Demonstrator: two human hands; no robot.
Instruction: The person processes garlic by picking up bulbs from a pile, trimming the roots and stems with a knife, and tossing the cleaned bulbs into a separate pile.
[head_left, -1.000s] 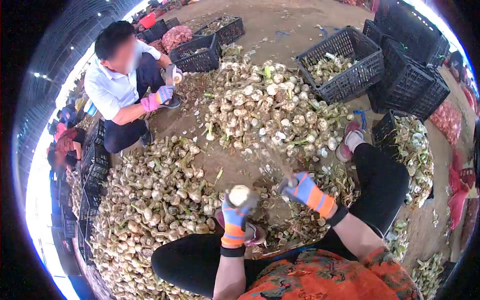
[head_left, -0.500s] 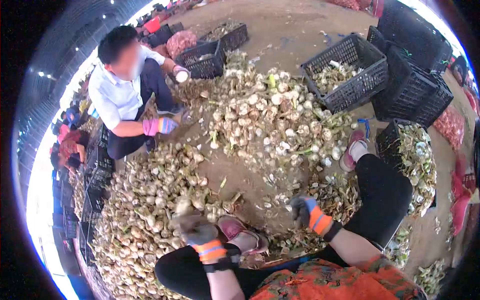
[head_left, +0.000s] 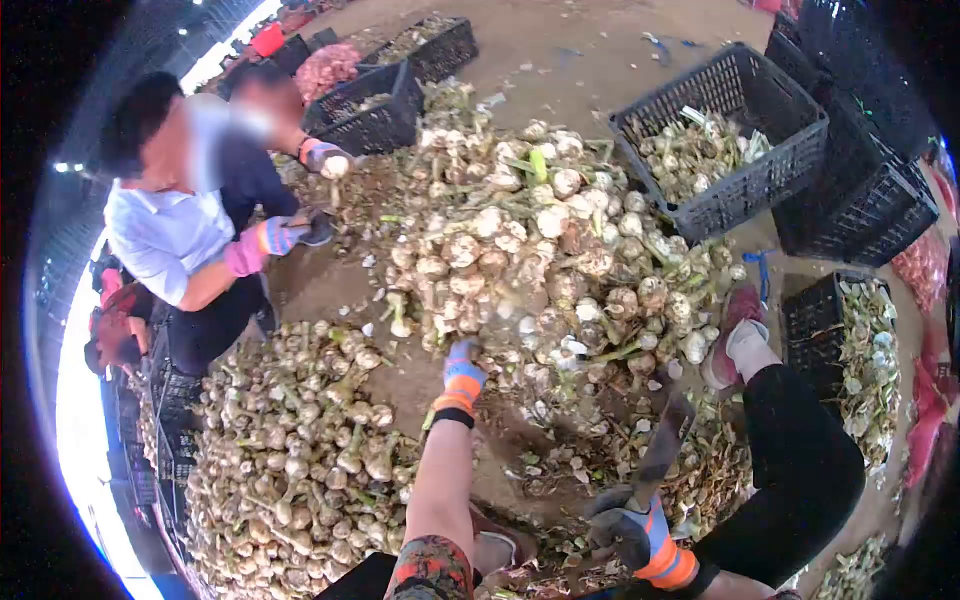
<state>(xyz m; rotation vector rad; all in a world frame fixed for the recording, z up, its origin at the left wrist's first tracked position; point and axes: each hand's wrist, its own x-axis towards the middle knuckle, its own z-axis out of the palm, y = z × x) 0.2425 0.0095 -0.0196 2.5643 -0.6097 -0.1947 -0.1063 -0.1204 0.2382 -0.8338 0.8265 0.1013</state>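
Observation:
My left hand [head_left: 461, 378], in a grey glove with an orange cuff, reaches to the near edge of a heap of garlic bulbs [head_left: 510, 235]. Its fingertips are lost among the bulbs, so whether they grip one does not show. Low on the right, my right hand [head_left: 640, 545], gloved the same way, is closed around the handle of a knife [head_left: 668, 440]. The broad blade points up and away over scattered garlic skins and trimmings. A second heap of garlic [head_left: 300, 470] with stems spreads to the left of my left forearm.
Across the heap a person in a white shirt [head_left: 165, 235] crouches, a garlic bulb in one gloved hand. Black crates [head_left: 745, 175] hold garlic at the right and back. Another crate [head_left: 815, 320] full of trimmings stands beside my right leg. Pink net sacks [head_left: 328, 72] lie behind.
My left hand has swung from the left heap forward to the middle heap. My right hand has come lower, and the knife blade now shows clearly. The view has shifted.

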